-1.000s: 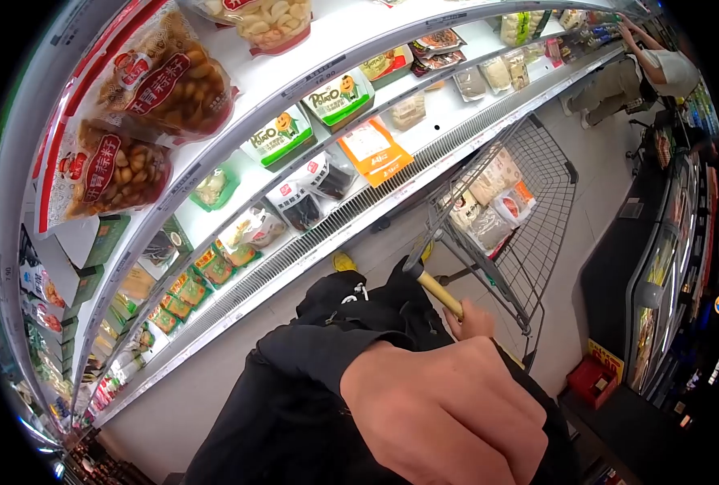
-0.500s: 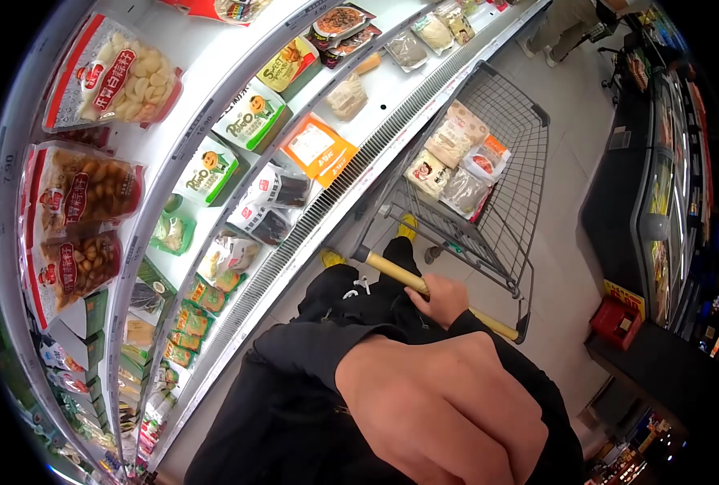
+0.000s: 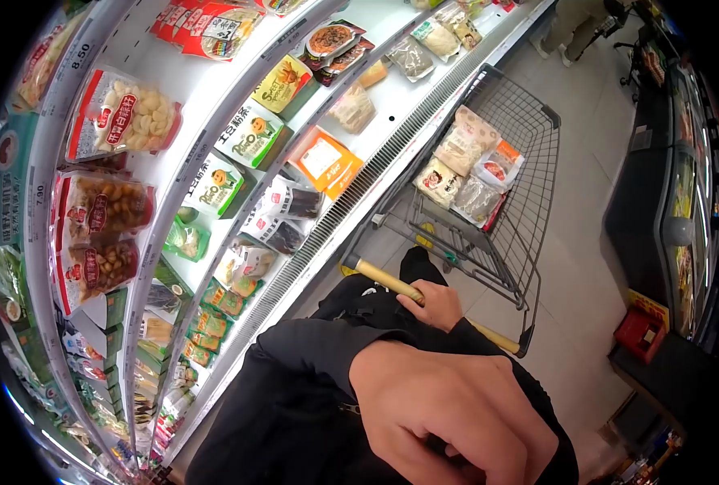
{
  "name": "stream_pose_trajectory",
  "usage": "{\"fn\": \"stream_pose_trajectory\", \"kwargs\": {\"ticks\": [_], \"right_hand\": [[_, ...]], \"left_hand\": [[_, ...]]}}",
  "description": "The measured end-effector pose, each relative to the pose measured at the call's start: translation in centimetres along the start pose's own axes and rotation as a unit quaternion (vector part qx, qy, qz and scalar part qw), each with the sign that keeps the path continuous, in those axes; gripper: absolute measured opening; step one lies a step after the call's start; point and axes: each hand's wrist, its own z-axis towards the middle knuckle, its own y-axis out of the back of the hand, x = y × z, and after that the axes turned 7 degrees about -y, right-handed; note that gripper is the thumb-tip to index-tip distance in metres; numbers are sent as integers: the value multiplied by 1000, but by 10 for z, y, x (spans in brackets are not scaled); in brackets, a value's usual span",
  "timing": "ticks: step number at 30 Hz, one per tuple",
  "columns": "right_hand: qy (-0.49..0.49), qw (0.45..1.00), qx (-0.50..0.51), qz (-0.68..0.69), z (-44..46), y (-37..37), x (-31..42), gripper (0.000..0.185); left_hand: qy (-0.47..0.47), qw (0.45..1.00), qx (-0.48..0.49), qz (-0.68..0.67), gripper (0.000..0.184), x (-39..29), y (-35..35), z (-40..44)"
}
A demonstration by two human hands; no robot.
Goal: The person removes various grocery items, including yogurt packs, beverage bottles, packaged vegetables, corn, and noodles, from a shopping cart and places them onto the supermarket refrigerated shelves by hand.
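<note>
My left hand (image 3: 456, 404) is large in the foreground, back of the hand up, fingers curled; a dark gap shows between them, and anything held is hidden. Beyond it my right hand (image 3: 434, 305) is wrapped round the yellow handle (image 3: 384, 278) of a grey wire shopping cart (image 3: 529, 234). Inside the cart lie several packs: a beige bag (image 3: 463, 144), a white bag with a face print (image 3: 439, 181), a pack with an orange label (image 3: 499, 164) and a clear pack (image 3: 477, 200).
Left of the cart runs a chilled shelf (image 3: 424, 113) with bagged garlic (image 3: 129, 117), green-and-white potato packs (image 3: 250, 133) and an orange pack (image 3: 325, 162). A person's legs (image 3: 566, 32) show at the top right. A red box (image 3: 640, 333) stands by a dark display case at the right.
The view has swung, and more of the left shelves shows than a second ago. My right hand stays on the handle. A gap now shows between my left hand's curled fingers.
</note>
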Motion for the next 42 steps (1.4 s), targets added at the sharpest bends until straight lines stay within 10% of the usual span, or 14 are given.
{"fn": "stream_pose_trajectory", "kwargs": {"ticks": [10, 28, 33, 36, 42], "right_hand": [[43, 984, -167, 47, 0, 30, -16, 18], [124, 957, -247, 89, -7, 36, -32, 11], [120, 954, -259, 94, -8, 44, -25, 12], [103, 953, -271, 94, -11, 54, -17, 11], [95, 946, -296, 90, -12, 42, -28, 9]], "left_hand": [[-81, 986, 75, 121, 25, 20, 32, 19], [32, 999, 7, -5, 18, 23, 10, 13], [155, 966, 97, 184, 15, -7, 45, 33], [161, 918, -168, 322, 16, -9, 53, 20], [146, 912, -169, 344, 18, -16, 85, 8]]}}
